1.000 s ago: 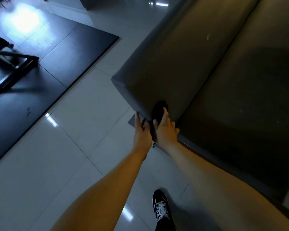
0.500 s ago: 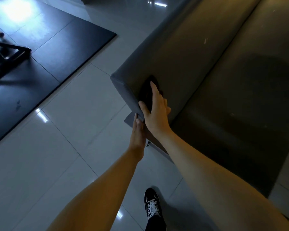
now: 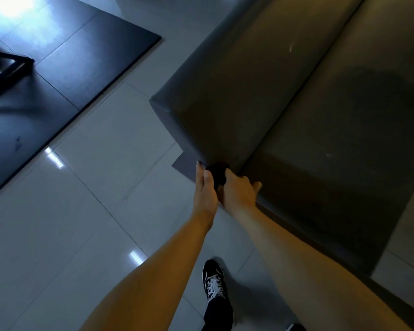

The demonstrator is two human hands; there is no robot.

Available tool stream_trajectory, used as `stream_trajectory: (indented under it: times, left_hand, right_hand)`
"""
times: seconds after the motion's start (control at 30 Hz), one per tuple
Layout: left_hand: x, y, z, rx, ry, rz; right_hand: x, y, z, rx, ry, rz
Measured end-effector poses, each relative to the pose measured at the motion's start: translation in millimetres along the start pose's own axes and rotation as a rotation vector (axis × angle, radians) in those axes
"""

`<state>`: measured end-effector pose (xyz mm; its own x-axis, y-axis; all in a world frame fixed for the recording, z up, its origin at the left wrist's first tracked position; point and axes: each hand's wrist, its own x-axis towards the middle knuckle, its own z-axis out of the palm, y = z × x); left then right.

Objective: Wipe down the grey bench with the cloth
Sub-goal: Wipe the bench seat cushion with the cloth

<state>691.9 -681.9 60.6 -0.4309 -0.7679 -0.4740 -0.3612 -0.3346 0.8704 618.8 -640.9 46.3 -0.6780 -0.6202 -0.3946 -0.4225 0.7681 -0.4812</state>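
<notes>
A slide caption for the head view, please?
Right hand holds dark cloth at grey bench end, left hand alongside.

Open room over the tiled floor (image 3: 101, 211) leftward; the grey bench (image 3: 249, 91) probably blocks rightward passage.

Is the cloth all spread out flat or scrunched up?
Scrunched up. The dark cloth is a small lump between the left hand and right hand, against the grey bench end.

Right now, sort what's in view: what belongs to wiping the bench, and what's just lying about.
In the job:
grey bench
dark cloth at its lower corner
right hand on the cloth
left hand beside it, at the bench edge

Just lying about:
black floor mat
dark metal frame on that mat
</notes>
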Motion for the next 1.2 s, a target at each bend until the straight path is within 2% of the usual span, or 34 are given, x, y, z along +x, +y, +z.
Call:
stream_trajectory:
  times: [0.07,0.13,0.27,0.37,0.47,0.57,0.67,0.83,1.0,1.1,1.2]
  left_hand:
    - [-8,5,2,0.023,-0.014,-0.030]
    - [-18,11,4,0.049,-0.031,-0.068]
    - [-54,36,15,-0.018,-0.074,-0.156]
    - [-95,66,33,-0.064,-0.112,-0.201]
    - [-135,100,55,-0.053,-0.086,-0.192]
    - [-174,136,75,-0.047,-0.080,-0.181]
    - [-207,168,93,-0.056,-0.069,-0.182]
    - [-242,209,114,-0.104,-0.177,-0.215]
    - [-246,234,130,-0.194,-0.214,-0.297]
    - [-231,248,145,-0.207,-0.237,-0.354]
    - [-208,266,161,-0.080,-0.200,-0.295]
  right_hand:
    - [6,-1,-10,0.067,-0.124,0.087]
    - [2,4,-23,0.345,-0.209,0.160]
    - [-46,23,-77,0.758,-0.204,0.065]
    - [-89,33,-128,0.779,-0.282,-0.018]
    - [-123,47,-178,0.781,-0.272,-0.038]
    - [-155,58,-229,0.878,-0.288,0.042]
    - [-178,65,-272,0.934,-0.205,0.140]
    - [-199,70,-325,0.967,-0.153,0.296]
    - [-187,72,-352,1.078,-0.285,0.382]
    - [-168,74,-366,1.232,-0.234,0.402]
    - [-147,77,-385,1.303,-0.178,0.357]
